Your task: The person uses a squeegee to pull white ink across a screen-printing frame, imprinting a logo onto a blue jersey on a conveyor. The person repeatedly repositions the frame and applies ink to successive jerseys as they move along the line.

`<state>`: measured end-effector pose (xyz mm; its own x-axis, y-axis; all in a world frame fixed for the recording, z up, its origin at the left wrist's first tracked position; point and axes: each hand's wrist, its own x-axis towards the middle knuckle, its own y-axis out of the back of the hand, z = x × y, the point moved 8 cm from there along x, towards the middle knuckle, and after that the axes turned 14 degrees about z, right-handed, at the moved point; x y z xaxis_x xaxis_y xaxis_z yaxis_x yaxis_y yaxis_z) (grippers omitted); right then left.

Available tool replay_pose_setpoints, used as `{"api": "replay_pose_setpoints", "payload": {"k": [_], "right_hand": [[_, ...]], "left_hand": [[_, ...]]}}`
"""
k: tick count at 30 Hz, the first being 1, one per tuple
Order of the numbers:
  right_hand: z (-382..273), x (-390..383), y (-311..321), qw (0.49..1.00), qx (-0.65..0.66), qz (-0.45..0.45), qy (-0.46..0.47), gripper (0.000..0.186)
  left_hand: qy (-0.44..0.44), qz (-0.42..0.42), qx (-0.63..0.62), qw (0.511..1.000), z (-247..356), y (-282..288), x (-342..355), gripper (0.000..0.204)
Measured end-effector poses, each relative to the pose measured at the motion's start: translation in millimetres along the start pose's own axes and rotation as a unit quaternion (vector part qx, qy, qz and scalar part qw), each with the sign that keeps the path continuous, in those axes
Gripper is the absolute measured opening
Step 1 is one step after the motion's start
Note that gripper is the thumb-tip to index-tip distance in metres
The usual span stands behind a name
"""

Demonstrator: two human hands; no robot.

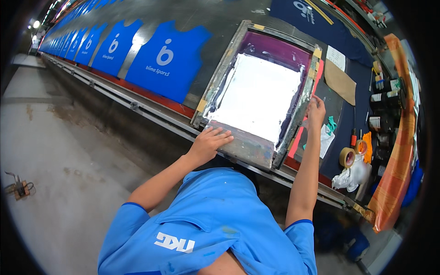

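Note:
In front of me lies a screen-printing frame (219, 85), its edges patched with yellowish tape. A broad layer of white ink (256, 98) covers most of its purple mesh (279, 46). My left hand (211, 143) rests with fingers stretched out on the stained grey strip (247, 145) at the frame's near end. At the frame's right edge, my right hand (315, 112) has its fingers bent together beside a pink-red strip (318, 79). What those fingers grip, if anything, is hidden.
Blue sleeveless shirts (167, 62) with white prints line the long table leftward. A dark navy garment (305, 18) lies beyond the frame. To the right are brown card (339, 82), tape rolls (347, 157), a crumpled white bag (352, 176) and dark containers (387, 100).

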<state>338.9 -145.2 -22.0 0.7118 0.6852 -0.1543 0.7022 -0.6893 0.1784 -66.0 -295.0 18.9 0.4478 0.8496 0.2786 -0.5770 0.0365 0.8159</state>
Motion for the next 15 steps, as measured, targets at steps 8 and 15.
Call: {"api": "replay_pose_setpoints", "payload": {"k": [8,15], "right_hand": [[11,10,9,0.998,-0.022,0.026,0.053,0.024],[8,12,-1,0.995,-0.049,0.049,0.07,0.02]], "left_hand": [[0.062,0.073,-0.179,0.979,1,45,22,0.064],[0.405,0.219,-0.471,0.752,-61,-6,4,0.028]]}}
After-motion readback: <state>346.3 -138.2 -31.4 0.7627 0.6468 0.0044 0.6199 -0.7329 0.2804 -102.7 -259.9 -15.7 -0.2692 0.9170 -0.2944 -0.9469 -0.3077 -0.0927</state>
